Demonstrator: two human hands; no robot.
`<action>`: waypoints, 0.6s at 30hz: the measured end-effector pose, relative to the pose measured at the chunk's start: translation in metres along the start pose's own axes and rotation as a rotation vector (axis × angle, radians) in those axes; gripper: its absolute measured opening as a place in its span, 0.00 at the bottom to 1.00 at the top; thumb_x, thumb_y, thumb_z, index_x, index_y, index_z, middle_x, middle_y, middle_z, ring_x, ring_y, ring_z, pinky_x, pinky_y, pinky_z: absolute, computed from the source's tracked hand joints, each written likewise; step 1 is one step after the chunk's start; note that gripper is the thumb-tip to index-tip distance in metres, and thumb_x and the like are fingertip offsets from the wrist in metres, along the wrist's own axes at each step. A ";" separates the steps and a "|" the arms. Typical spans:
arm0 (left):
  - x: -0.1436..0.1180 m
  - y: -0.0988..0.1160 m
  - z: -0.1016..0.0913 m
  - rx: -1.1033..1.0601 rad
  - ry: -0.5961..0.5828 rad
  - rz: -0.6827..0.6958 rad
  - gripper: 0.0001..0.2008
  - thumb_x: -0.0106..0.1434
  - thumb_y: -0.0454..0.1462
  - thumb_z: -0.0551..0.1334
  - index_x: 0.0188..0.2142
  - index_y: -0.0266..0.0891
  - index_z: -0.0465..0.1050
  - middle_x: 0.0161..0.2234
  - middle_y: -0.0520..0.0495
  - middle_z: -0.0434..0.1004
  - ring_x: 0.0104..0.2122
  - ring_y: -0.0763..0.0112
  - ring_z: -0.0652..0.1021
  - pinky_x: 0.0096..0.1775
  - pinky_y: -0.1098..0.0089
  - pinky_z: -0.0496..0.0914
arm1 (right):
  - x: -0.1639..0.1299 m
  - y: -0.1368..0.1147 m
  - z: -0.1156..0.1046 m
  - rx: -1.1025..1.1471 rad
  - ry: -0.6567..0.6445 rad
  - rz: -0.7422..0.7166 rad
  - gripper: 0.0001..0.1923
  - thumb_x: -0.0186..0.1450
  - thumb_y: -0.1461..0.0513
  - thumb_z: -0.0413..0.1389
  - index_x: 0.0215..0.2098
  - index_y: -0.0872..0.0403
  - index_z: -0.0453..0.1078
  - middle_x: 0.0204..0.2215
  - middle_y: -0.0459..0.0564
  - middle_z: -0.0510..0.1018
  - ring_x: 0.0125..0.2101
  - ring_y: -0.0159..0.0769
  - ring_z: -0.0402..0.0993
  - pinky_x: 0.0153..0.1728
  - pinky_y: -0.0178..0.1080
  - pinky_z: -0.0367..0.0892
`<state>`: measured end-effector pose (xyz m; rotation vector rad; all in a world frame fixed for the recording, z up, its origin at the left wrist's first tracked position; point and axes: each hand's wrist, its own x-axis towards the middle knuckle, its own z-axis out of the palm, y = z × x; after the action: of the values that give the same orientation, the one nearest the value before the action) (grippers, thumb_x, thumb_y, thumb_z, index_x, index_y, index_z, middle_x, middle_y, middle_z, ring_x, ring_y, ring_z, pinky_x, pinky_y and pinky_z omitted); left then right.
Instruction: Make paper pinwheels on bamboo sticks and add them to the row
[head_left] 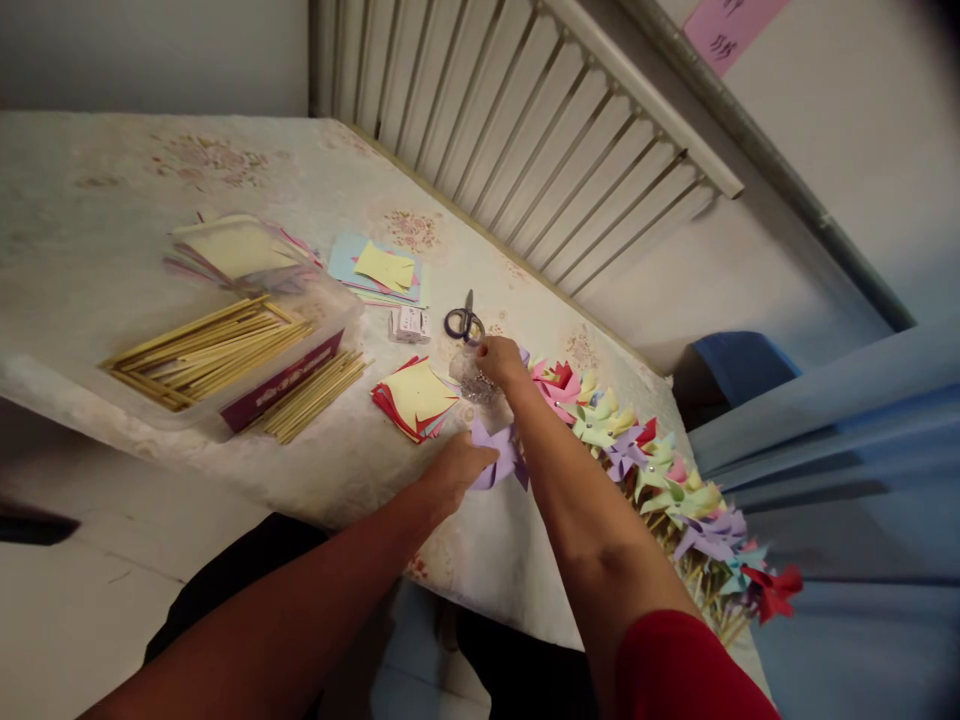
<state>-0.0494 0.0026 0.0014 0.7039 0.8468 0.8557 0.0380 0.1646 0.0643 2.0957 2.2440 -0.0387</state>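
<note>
My left hand (457, 468) presses a folded purple paper pinwheel (501, 457) flat on the table near its front edge. My right hand (501, 361) reaches past it, fingertips pinched inside a small clear plastic container (471, 380); what they hold is too small to see. A stack of red and yellow paper squares (415, 396) lies just left of both hands. Black-handled scissors (463, 321) lie behind the container.
A row of finished coloured pinwheels on sticks (660, 475) runs along the table to the right. A clear tub of wooden sticks (210, 352) sits left, with loose sticks (315, 395), more paper stacks (382, 270) and a small box (410, 324). A radiator (540, 130) stands behind.
</note>
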 end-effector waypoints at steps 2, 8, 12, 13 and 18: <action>-0.004 0.006 0.002 0.020 0.037 -0.054 0.02 0.50 0.31 0.63 0.25 0.39 0.73 0.21 0.51 0.75 0.22 0.70 0.73 0.28 0.71 0.63 | -0.020 0.005 -0.014 0.054 0.085 0.014 0.13 0.60 0.69 0.52 0.36 0.57 0.78 0.34 0.52 0.82 0.35 0.34 0.75 0.36 0.33 0.62; -0.020 0.028 0.007 0.015 0.054 0.008 0.03 0.48 0.31 0.63 0.22 0.39 0.71 0.17 0.55 0.69 0.18 0.74 0.66 0.24 0.72 0.58 | -0.145 0.025 -0.032 0.716 0.522 0.087 0.03 0.55 0.63 0.54 0.25 0.53 0.69 0.22 0.41 0.72 0.25 0.31 0.67 0.29 0.32 0.62; -0.028 0.040 0.007 0.042 0.057 0.056 0.06 0.47 0.31 0.64 0.19 0.39 0.67 0.15 0.57 0.63 0.19 0.75 0.63 0.22 0.72 0.54 | -0.220 0.035 -0.003 0.868 0.548 0.269 0.06 0.55 0.58 0.56 0.25 0.53 0.68 0.19 0.40 0.69 0.21 0.30 0.63 0.26 0.33 0.61; -0.029 0.041 0.007 0.047 0.077 0.060 0.08 0.47 0.31 0.64 0.19 0.40 0.65 0.14 0.58 0.60 0.18 0.76 0.62 0.22 0.73 0.53 | -0.230 0.038 0.008 0.871 0.536 0.300 0.07 0.55 0.58 0.56 0.24 0.53 0.68 0.18 0.40 0.68 0.21 0.30 0.63 0.25 0.33 0.60; -0.024 0.036 0.005 0.078 0.092 0.055 0.11 0.48 0.33 0.63 0.19 0.41 0.59 0.15 0.61 0.55 0.17 0.79 0.57 0.21 0.73 0.50 | -0.246 0.051 0.062 0.754 0.426 0.356 0.08 0.55 0.58 0.54 0.21 0.53 0.68 0.18 0.41 0.68 0.22 0.31 0.62 0.26 0.34 0.58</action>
<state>-0.0667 -0.0016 0.0409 0.7631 0.9512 0.9139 0.1076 -0.0808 0.0212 3.1273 2.2422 -0.5443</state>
